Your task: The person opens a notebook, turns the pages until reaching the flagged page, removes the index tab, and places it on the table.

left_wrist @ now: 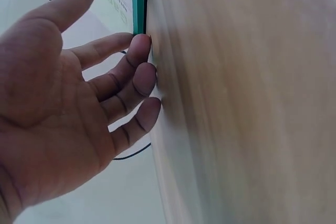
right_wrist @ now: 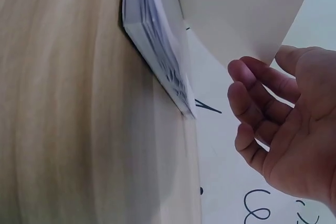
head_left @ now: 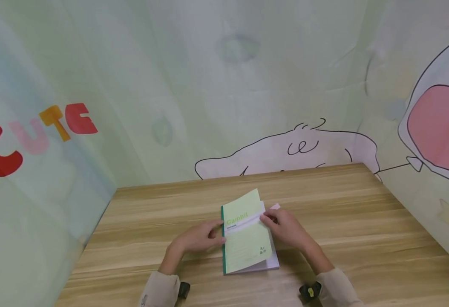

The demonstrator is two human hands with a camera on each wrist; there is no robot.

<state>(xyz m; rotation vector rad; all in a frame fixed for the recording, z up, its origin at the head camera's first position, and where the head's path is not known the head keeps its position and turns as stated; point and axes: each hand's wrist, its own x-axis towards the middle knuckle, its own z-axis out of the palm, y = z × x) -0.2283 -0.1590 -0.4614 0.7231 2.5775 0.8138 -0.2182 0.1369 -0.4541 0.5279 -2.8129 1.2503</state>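
A notebook is lying on a table stretching past its edges; the right hand is pinching its raised cover's free edge, the loosely spread left hand touching its green spine.

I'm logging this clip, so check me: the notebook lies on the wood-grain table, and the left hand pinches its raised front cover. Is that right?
Not quite: it is the right hand that pinches the raised front cover, as the right wrist view shows. The notebook does lie on the wood-grain table.
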